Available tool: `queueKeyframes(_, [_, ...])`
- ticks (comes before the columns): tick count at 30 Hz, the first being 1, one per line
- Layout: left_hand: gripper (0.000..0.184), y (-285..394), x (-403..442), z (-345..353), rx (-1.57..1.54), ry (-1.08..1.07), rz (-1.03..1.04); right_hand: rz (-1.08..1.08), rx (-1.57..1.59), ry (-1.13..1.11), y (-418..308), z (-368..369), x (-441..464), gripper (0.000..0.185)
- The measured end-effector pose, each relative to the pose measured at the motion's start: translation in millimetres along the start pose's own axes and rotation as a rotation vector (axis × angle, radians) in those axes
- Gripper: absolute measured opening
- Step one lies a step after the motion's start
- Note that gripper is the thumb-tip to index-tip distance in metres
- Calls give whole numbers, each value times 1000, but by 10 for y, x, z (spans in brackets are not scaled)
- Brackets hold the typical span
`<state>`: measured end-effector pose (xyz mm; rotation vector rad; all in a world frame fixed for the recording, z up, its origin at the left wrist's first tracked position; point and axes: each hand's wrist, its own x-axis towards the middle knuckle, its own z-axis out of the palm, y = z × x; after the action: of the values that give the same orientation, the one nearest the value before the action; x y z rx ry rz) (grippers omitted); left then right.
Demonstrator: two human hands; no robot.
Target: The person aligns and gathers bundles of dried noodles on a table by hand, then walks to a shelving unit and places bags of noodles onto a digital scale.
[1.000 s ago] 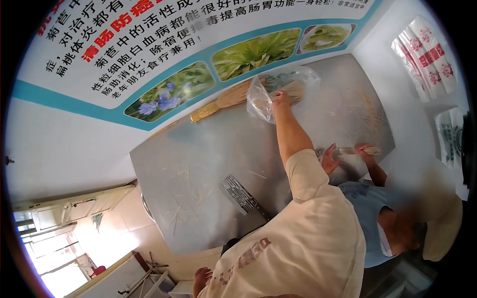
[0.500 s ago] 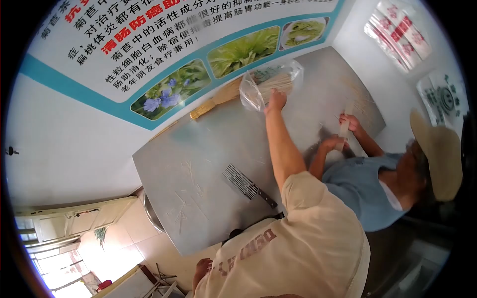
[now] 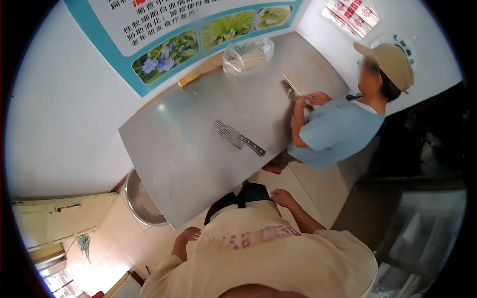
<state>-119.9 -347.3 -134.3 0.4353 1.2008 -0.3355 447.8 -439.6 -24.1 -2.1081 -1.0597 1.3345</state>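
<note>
My left hand [image 3: 189, 234] hangs by my left side, below the near edge of the steel table [image 3: 174, 144]. Its fingers look loose, with nothing in them. My right hand [image 3: 282, 197] is beside my waist, next to a dark cloth [image 3: 243, 196] at the front of my shirt; it holds nothing that I can see. A cleaver [image 3: 228, 134] with a black-and-light patterned blade and dark handle lies flat on the table. At the back lies a clear plastic bag [image 3: 248, 57] with thin pale strands in it, apart from both hands.
A co-worker in a blue top [image 3: 343, 131] stands at the table's right end, holding a bundle of thin pale strands [image 3: 295, 84]. A yellow-brown bundle [image 3: 198, 72] lies along the back wall. A metal basin [image 3: 144, 203] stands beside the table's left end. Loose strands lie scattered.
My right hand has let go of the bag and come back from the table to my waist. The view has shifted. The co-worker's strands now fan out over the table.
</note>
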Motion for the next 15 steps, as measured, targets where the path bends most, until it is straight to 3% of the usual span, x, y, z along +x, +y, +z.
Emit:
queueKeyframes(1, [29,-118,117,-77,5,-13,-7,176,-12,-9,345,-67,-238,26])
queueKeyframes(4, [27,-351,451,-252,-17,-129,-55,643,593,338,1216,-20,-1138,18])
queueKeyframes(5, [26,-263,368,-160,-49,-211,-111,787,802,457,1459,22,-1415,14])
queueKeyframes(6, [26,-209,358,-201,-158,-445,-301,794,938,524,1728,99,-1735,12])
queueKeyframes(8, [26,-288,522,-210,362,-77,94,799,1091,593,2064,296,-2206,11])
queueKeyframes(10, [26,2,299,37,592,44,246,966,1140,693,2216,509,-2540,11])
queueKeyframes(11, [26,151,185,217,573,100,266,971,1168,698,2295,617,-2624,11])
queueKeyframes(12, [26,283,187,314,241,220,164,954,1189,661,2364,714,-2709,14])
queueKeyframes(15, [25,630,89,680,186,242,150,894,1232,592,2450,889,-2873,18])
